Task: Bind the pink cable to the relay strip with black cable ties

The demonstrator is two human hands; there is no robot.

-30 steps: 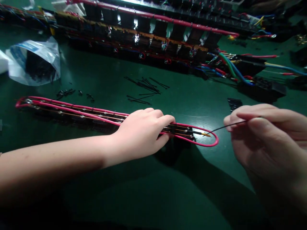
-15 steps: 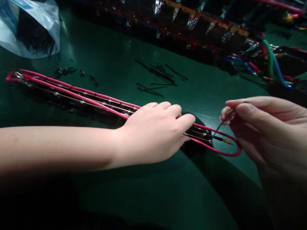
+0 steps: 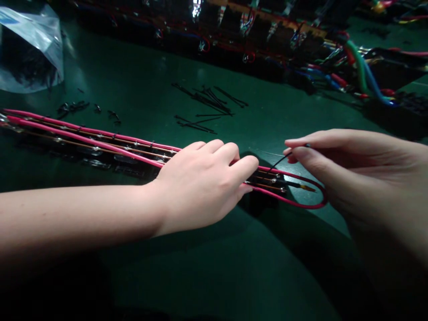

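On green mat, two hands: right hand pinches one cable tie.

Left hand presses pink harness; right hand pinches black tie.

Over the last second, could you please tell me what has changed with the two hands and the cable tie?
The right hand has moved in toward the left hand, bringing the thin black cable tie steeper and closer to the looped end of the red wire harness. The left hand still presses on the harness. The spare ties lie as before on the green mat.
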